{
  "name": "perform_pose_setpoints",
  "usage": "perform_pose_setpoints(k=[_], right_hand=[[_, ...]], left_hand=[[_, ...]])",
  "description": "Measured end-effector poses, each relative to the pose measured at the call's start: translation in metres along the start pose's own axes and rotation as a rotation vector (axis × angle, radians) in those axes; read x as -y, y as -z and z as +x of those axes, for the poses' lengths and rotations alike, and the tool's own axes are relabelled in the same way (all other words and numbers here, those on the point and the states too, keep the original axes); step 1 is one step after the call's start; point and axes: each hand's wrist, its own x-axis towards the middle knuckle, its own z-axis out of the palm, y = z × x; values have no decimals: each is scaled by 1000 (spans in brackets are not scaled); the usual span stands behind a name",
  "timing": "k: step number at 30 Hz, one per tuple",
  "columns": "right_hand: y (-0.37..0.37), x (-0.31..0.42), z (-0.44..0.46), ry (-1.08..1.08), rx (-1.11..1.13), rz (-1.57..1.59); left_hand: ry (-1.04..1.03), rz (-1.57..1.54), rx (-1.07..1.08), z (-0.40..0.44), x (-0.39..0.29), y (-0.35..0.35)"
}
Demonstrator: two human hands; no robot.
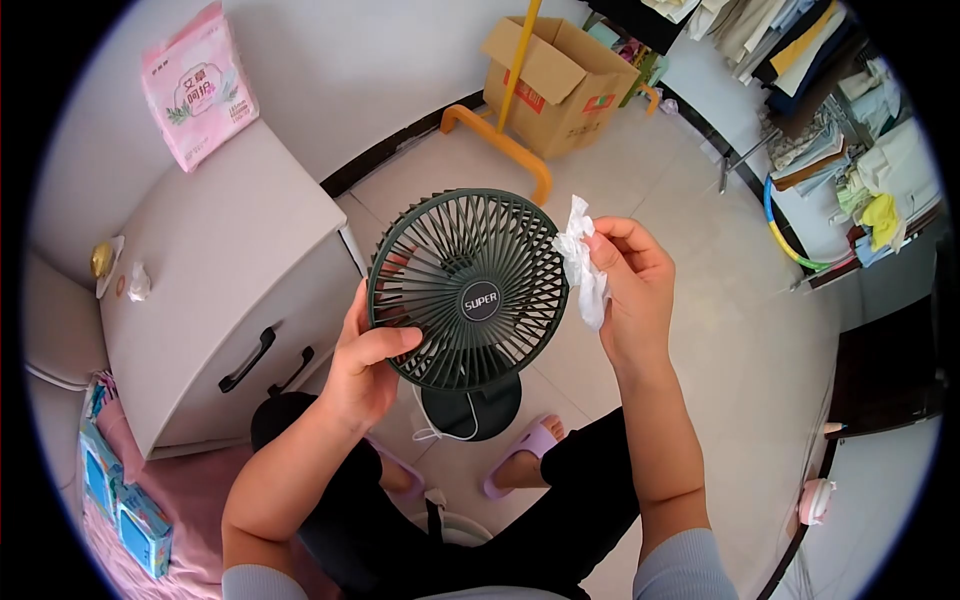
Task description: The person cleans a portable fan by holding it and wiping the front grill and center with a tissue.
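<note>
A dark green fan (480,300) with "SUPER" on its hub faces up in front of me, its round base (475,410) and a white cord below the cage. My left hand (372,360) grips the left side of the cage, thumb on the front grille and fingers behind it. Crumpled white tissue (583,265) is pinched between the thumb and fingers of my right hand (635,290), beside the cage's upper right edge.
At left stands a pale cabinet (230,230) bearing a pink package (200,90) and a crumpled tissue (139,283). Behind the fan are an orange-yellow stand (510,155) and a cardboard box (560,90). Clothes (800,45) hang at upper right.
</note>
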Motion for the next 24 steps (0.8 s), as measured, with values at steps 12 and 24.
perform_pose_setpoints(k=[12,24], right_hand=[[-21,-18,-12,737,-4,-994],[-26,-22,-23,768,26,-1006]], left_hand=[[-69,65,11,-4,0,-5],[-42,19,-29,-3,6,-9]])
